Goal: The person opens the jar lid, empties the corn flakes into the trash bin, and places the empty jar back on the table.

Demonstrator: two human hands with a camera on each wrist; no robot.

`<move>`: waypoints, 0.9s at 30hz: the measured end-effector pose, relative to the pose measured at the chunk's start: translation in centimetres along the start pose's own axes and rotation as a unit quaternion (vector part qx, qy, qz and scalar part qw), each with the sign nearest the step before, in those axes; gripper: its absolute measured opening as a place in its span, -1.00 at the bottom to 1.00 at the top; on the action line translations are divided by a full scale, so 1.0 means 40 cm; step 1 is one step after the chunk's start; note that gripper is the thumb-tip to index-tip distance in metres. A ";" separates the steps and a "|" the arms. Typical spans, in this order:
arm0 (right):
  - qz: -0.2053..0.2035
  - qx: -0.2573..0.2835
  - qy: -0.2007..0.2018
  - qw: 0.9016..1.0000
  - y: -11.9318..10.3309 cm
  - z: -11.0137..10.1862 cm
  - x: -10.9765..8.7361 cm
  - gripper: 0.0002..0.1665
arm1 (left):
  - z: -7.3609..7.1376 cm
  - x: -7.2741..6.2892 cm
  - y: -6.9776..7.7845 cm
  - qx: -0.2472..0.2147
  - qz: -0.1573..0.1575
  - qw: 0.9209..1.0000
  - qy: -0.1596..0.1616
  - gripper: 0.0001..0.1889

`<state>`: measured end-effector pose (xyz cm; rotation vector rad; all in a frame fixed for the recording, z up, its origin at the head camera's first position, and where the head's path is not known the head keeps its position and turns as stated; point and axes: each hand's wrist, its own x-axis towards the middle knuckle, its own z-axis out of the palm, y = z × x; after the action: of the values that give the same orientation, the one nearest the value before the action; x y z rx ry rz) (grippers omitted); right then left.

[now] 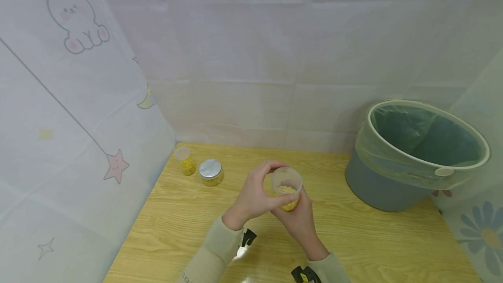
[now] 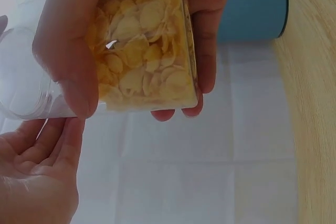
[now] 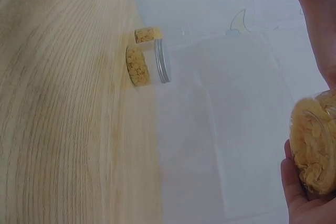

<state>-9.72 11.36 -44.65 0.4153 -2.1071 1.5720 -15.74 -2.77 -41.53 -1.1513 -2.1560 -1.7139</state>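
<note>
Flake jar (image 1: 290, 205), clear w/ yellow flakes, held just R of lower ctr of frame, over counter (image 1: 165, 235). L hand (image 1: 255, 191): fingers curled round upper pt. R hand (image 1: 300, 219): fingers round lower pt. Silver-lidded jar (image 1: 211, 169) + small clear container (image 1: 187, 166), both w/ yellow contents, ctr-left. Lined bin (image 1: 377, 182) at R.

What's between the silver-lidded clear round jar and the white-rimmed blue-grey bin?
Head view: between the jar and the bin, the left hand and right hand grip a clear cylindrical container of yellow flakes above the wooden tabletop.
</note>
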 end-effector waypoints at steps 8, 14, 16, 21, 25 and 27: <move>-0.009 0.006 0.004 1.000 -0.001 0.002 -0.002 -0.25 | 0.006 0.002 0.004 0.036 0.007 0.999 0.037 -0.30; -0.013 -0.001 0.004 1.000 -0.002 0.001 -0.004 -0.25 | 0.003 0.002 -0.002 0.063 0.022 0.998 0.022 -0.27; -0.003 -0.005 0.004 1.000 -0.004 0.001 -0.005 -0.24 | -0.002 0.001 -0.004 0.060 0.030 0.998 0.001 -0.29; 0.022 -0.009 0.004 1.000 -0.004 -0.001 -0.007 -0.22 | -0.011 0.001 -0.002 0.036 0.038 0.998 -0.036 -0.36; 0.018 -0.009 0.005 1.000 -0.001 0.000 -0.008 -0.23 | -0.010 0.000 -0.001 0.033 0.030 0.999 -0.032 -0.38; 0.013 -0.010 0.003 1.000 0.001 -0.001 -0.008 -0.23 | -0.008 -0.001 -0.001 0.029 0.022 0.999 -0.025 -0.39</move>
<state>-9.46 11.39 -44.82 0.3774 -2.1299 1.5625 -15.85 -3.09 -41.49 -1.2305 -2.1761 -1.6104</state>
